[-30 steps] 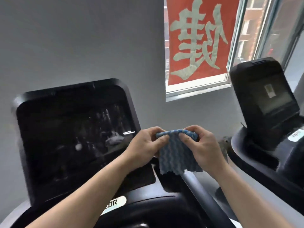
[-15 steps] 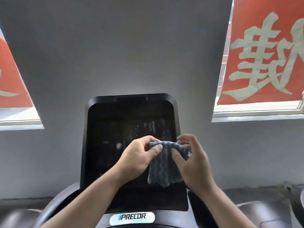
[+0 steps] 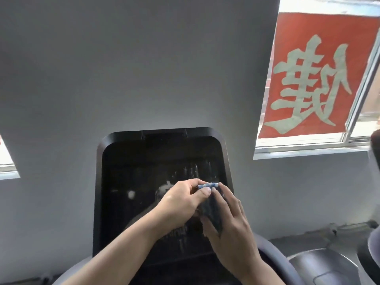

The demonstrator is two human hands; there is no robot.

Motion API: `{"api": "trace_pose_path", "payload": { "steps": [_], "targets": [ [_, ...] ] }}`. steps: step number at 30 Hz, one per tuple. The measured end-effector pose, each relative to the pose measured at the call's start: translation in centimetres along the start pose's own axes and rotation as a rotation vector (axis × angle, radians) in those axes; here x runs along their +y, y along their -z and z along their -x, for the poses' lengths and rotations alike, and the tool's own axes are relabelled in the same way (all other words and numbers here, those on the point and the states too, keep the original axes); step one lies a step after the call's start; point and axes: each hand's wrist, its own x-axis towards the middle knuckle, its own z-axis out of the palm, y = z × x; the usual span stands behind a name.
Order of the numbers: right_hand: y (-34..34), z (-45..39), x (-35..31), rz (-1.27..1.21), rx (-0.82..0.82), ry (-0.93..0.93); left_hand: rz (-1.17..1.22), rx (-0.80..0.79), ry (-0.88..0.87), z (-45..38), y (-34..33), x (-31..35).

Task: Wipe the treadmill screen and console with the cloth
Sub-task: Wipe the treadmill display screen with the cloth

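The black treadmill screen [image 3: 144, 182] stands upright in front of me, streaked with whitish smears. Both hands are raised in front of its lower right part. My left hand [image 3: 181, 204] pinches the top edge of the blue wavy-patterned cloth [image 3: 207, 185] between thumb and fingers. My right hand [image 3: 228, 227] lies against the cloth from the right with fingers fairly straight; most of the cloth [image 3: 213, 214] hangs dark in shadow between the hands. The console below the screen is mostly hidden by my forearms.
A grey wall rises behind the screen. A red banner [image 3: 308, 79] with a pale character hangs in the window at upper right. A second window edge [image 3: 6, 165] shows at far left. Part of a neighbouring machine [image 3: 320, 264] sits at lower right.
The view has swung left and centred on the screen. The cloth, first spread between both hands, is now bunched, and both hands have moved closer to the screen.
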Motion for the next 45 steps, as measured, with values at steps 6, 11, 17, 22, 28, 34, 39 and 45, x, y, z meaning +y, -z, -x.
{"api": "trace_pose_path", "payload": {
  "steps": [6, 11, 17, 22, 28, 34, 39, 45],
  "targets": [
    [-2.8, -1.8, 1.4, -0.016, 0.047, -0.017, 0.058, -0.078, 0.026, -1.9, 1.5, -0.8],
    [-4.1, -4.5, 3.9, -0.014, 0.062, -0.047, -0.271, 0.048, -0.064, -2.3, 4.1, -2.6],
    [-4.3, -8.0, 8.4, 0.139, 0.058, -0.04, -1.213, 0.293, -0.24, -3.5, 11.3, -8.2],
    [-5.9, -11.5, 12.1, 0.277, 0.039, -0.027, -1.365, 0.379, -0.094, -5.2, 15.7, -11.3],
    [-7.5, -13.3, 14.4, 0.299, 0.059, -0.007, -1.335, 0.433, 0.042, -5.2, 17.4, -15.1],
    [-10.4, -14.7, 15.7, 0.346, 0.015, 0.036, -1.331, 0.469, 0.009, -5.5, 17.4, -16.9],
    [-11.6, -13.0, 15.2, 0.496, -0.081, 0.053, -1.317, 0.49, -0.012, -5.7, 17.1, -17.9],
    [-11.4, -15.2, 15.5, 0.577, -0.117, 0.075, -1.336, 0.466, 0.008, -5.8, 17.3, -18.1]
  ]
}}
